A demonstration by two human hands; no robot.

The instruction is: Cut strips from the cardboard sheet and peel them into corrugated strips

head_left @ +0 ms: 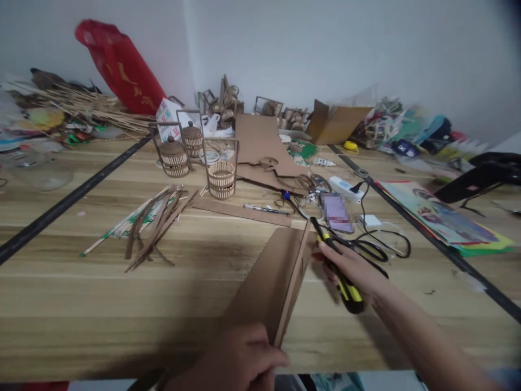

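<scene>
My right hand point(345, 269) is wrapped round a black and yellow cutter point(344, 282), its tip near the far end of a narrow cardboard strip. This strip point(293, 282) stands along the right edge of a brown cardboard piece point(260, 274) on the wooden table. At the near end of the strip, my left hand point(248, 355) holds the cardboard with bent fingers, slightly blurred. A flat cardboard strip point(236, 210) lies beyond, with a pen point(266, 209) on it.
Small lidded baskets point(174, 157) and an open basket point(222, 179) stand at the back left. Thin brown strips point(157, 228) lie at the left. Scissors point(366, 250), cables, a phone point(337, 212) and a power strip point(345, 189) sit at the right, beside colourful sheets point(439, 214).
</scene>
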